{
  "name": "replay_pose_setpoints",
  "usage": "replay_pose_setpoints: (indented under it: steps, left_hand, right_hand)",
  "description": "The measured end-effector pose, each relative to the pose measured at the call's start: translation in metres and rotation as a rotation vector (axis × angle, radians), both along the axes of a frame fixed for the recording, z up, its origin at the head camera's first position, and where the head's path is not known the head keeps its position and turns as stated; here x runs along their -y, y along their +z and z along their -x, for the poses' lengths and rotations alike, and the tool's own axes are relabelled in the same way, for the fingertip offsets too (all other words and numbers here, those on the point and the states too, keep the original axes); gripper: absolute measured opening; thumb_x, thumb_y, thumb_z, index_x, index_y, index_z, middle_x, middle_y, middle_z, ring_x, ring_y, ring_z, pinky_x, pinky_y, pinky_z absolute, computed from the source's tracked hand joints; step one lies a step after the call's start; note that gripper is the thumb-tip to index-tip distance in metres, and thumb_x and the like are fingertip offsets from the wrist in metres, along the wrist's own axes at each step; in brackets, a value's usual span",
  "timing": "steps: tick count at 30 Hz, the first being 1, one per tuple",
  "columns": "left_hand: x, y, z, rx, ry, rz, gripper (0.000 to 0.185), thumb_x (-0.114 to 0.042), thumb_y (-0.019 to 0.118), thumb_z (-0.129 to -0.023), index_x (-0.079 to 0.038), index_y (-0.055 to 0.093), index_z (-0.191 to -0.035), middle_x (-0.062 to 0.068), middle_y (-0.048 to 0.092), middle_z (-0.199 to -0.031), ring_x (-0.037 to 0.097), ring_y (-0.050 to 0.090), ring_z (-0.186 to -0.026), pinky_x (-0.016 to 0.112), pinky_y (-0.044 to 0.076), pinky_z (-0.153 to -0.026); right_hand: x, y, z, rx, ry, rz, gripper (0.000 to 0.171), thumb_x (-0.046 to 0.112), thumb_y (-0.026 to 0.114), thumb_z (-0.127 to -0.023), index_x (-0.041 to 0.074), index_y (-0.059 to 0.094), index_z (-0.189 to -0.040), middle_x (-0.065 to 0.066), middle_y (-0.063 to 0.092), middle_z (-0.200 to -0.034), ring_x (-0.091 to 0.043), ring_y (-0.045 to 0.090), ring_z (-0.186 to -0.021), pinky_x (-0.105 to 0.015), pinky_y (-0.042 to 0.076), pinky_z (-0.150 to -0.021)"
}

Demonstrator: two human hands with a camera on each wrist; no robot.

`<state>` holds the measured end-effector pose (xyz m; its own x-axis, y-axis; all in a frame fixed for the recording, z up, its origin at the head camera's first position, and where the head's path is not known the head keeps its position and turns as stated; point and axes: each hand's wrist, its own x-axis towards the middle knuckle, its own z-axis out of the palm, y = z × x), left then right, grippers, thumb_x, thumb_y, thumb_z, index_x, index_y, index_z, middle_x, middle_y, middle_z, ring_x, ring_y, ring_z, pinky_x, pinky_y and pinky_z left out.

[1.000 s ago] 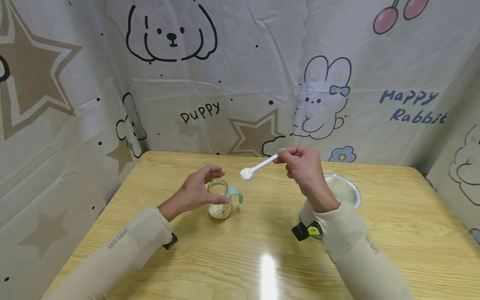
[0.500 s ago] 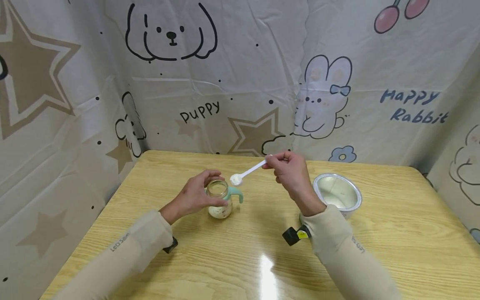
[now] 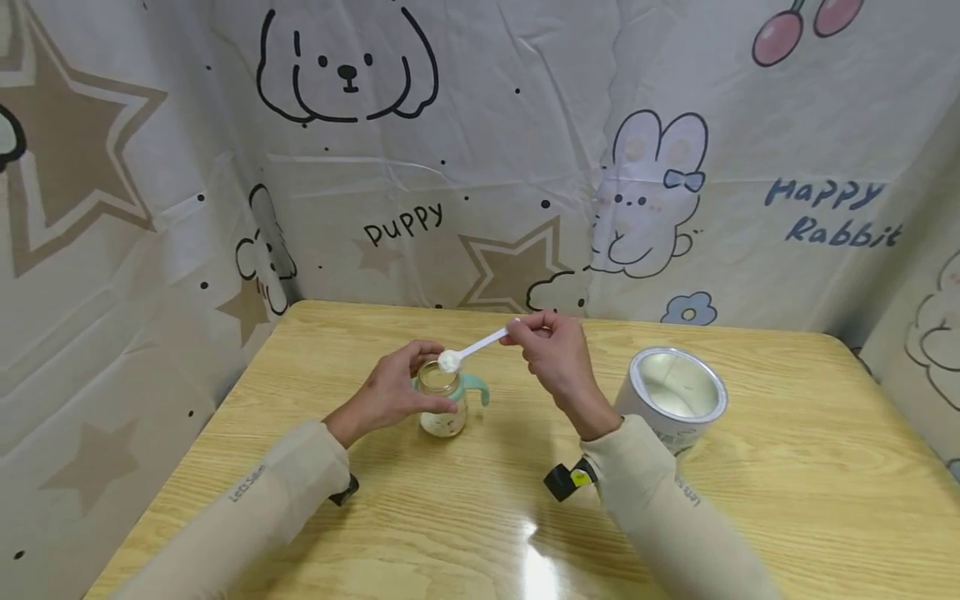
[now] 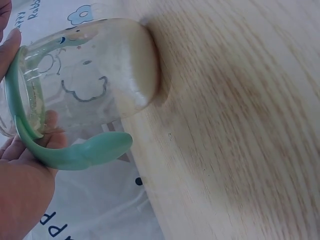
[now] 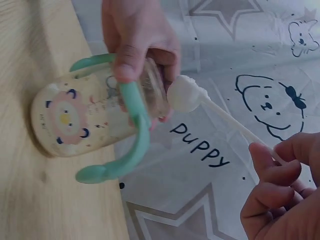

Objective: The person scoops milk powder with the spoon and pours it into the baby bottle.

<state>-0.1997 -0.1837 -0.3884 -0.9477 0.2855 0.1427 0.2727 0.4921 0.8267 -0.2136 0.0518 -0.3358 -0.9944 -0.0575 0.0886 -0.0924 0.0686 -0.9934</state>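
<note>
A clear baby bottle [image 3: 444, 422] with a mint-green handled collar [image 5: 134, 102] stands lidless on the table, some pale content low inside. My left hand [image 3: 390, 387] grips it round the neck, thumb on the collar in the right wrist view. Between thumb and fingers, my right hand [image 3: 558, 358] pinches the end of a long white measuring scoop [image 3: 483, 342]. Heaped white powder [image 5: 184, 90] fills the scoop's bowl, which hangs just above the bottle's open mouth. Right of my right hand stands an open powder can [image 3: 682, 430], silvery inside; powder shows toward its bottom.
The wooden table [image 3: 810, 442] reaches back to a printed cloth [image 3: 465, 150] that hangs behind it and along both sides. A black wrist device [image 3: 562, 481] sticks out beneath my right sleeve, left of the can.
My right hand has moved left and slightly down, bringing the filled scoop from beside the bottle to over its mouth. The can has come into fuller view. My left hand stays at the bottle.
</note>
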Motion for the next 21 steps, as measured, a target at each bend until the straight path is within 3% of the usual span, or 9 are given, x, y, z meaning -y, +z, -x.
replay_pose_setpoints:
  steps: [4,7,12,16,21]
  left_hand:
    - [-0.001,-0.001,0.0,-0.007,0.003,0.013,0.079,-0.016,0.093,-0.07,0.001,0.052,-0.135,0.016,0.059,-0.133,0.033,0.057,-0.124,0.049,0.049,-0.102]
    - [-0.001,0.0,0.0,-0.008,0.01,0.015,0.079,-0.015,0.093,-0.07,0.0,0.052,-0.135,0.014,0.061,-0.133,0.032,0.058,-0.123,0.049,0.049,-0.101]
    - [-0.001,-0.001,0.0,-0.002,0.001,0.014,0.079,-0.013,0.093,-0.07,0.0,0.051,-0.136,0.011,0.064,-0.13,0.03,0.059,-0.122,0.047,0.051,-0.098]
    - [-0.001,-0.001,0.0,-0.007,0.004,0.027,0.079,-0.014,0.093,-0.07,0.0,0.051,-0.136,0.009,0.066,-0.128,0.03,0.059,-0.122,0.046,0.052,-0.096]
    - [-0.001,0.001,0.0,0.003,-0.005,0.024,0.08,-0.015,0.093,-0.071,0.0,0.051,-0.137,0.01,0.065,-0.129,0.029,0.059,-0.121,0.043,0.054,-0.093]
  right_hand:
    - [0.005,-0.005,-0.004,-0.041,0.003,-0.078,0.011,0.011,0.068,-0.095,0.0,0.071,-0.095,-0.003,0.074,-0.077,-0.008,0.045,-0.058,-0.02,0.029,-0.05]
    - [0.009,-0.008,-0.006,-0.089,0.021,-0.13,0.012,0.012,0.069,-0.095,0.0,0.071,-0.096,-0.007,0.076,-0.084,-0.011,0.059,-0.07,-0.023,0.033,-0.056]
    - [0.009,-0.013,-0.009,-0.217,0.112,-0.232,0.011,0.012,0.068,-0.096,0.001,0.072,-0.096,-0.01,0.076,-0.089,-0.023,0.071,-0.086,-0.026,0.047,-0.062]
    - [0.004,-0.014,-0.011,-0.409,0.188,-0.392,0.009,0.011,0.069,-0.096,0.004,0.073,-0.097,-0.005,0.075,-0.087,-0.017,0.068,-0.078,-0.028,0.054,-0.063]
    - [-0.01,-0.014,-0.009,-0.728,0.289,-0.605,0.004,0.009,0.07,-0.094,0.007,0.074,-0.095,0.001,0.067,-0.079,-0.007,0.053,-0.065,-0.024,0.045,-0.054]
